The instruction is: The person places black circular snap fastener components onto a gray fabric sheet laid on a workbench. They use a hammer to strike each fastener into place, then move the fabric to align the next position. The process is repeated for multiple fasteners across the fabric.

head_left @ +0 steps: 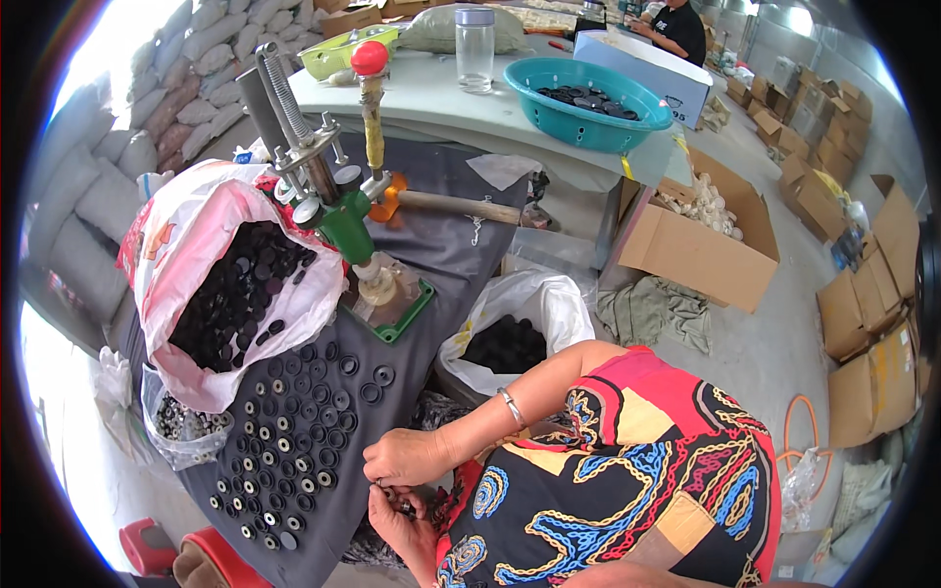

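Close together beside the right edge of the dark cloth (pixel 365 459), my two hands meet at the fingertips. My right hand (pixel 408 457), below a wrist bracelet (pixel 510 405), is closed in a pinch. Just under it, my left hand (pixel 400 525) has its fingers curled inward. Something small and dark shows between them, too hidden to name. Rows of round black caps (pixel 320 392) lie on the cloth to the left of my hands, several with pale ring-shaped centres (pixel 283 445). Beyond the caps, a pink-and-white bag (pixel 186 284) lies open, full of black discs (pixel 245 284).
A green hand press (pixel 345 227) with a red knob (pixel 370 59) stands on the cloth. Near it are a white-lined bin (pixel 559 299) of black pieces and a clear bag (pixel 186 446) of small rings. Behind sit a teal basin (pixel 588 132), a jar (pixel 475 59) and cardboard boxes (pixel 701 257).
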The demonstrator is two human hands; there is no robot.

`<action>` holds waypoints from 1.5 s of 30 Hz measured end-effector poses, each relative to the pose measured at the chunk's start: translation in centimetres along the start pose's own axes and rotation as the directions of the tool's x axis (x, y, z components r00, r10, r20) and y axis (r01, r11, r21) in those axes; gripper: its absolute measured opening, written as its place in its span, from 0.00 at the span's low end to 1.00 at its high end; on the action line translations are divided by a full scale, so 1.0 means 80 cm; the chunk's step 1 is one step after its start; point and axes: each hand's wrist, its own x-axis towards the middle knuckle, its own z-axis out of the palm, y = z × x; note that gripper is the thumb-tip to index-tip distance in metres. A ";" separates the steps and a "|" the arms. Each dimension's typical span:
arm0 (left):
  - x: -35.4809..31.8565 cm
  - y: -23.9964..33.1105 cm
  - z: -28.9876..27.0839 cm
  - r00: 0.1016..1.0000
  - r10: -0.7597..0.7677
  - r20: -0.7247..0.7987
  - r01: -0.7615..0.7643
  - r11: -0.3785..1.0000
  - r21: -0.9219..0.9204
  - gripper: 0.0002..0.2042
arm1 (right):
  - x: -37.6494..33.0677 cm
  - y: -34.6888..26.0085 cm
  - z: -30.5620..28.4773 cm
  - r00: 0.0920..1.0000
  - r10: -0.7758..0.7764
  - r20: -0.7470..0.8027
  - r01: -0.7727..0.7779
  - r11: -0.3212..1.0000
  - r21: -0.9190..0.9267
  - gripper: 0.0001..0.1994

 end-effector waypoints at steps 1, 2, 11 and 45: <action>0.000 0.001 0.002 1.000 -0.002 0.001 0.002 1.000 0.000 0.15 | 0.000 0.003 0.001 1.000 -0.022 0.011 0.023 1.000 -0.016 0.06; 0.001 0.002 0.002 1.000 -0.005 0.002 0.005 1.000 -0.015 0.15 | 0.001 0.005 0.001 0.999 -0.045 0.022 0.046 0.998 -0.031 0.06; -0.007 0.015 0.011 0.966 -0.086 -0.242 0.072 0.995 -0.066 0.08 | 0.016 -0.010 -0.003 0.931 -0.151 0.332 0.250 0.927 -0.281 0.07; -0.017 0.010 -0.062 0.997 0.040 -0.071 -0.058 0.959 -0.277 0.10 | 0.185 0.066 0.022 0.918 -0.076 0.389 0.299 0.778 -0.553 0.08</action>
